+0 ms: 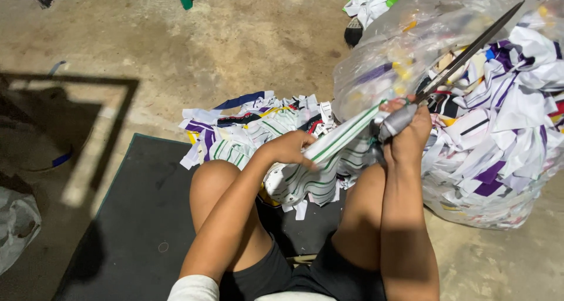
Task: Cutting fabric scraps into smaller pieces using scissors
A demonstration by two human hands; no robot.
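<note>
Now the left hand [289, 148] pinches a white strip of green-striped cloth [341, 138] at centre frame, while the right hand [406, 133] is clenched around the scissors [470, 51], blades pointing to two o'clock across the clear scrap-filled bag [411, 37].

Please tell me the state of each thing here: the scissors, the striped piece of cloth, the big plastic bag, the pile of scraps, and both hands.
Scissors: held in the right hand, blades pointing up and away, open or shut unclear.
Striped cloth strip: pulled taut between both hands.
Plastic bag: open, stuffed with scraps.
Scrap pile: loose on the floor.
Left hand: gripping the strip.
Right hand: closed on the scissor handles.
</note>
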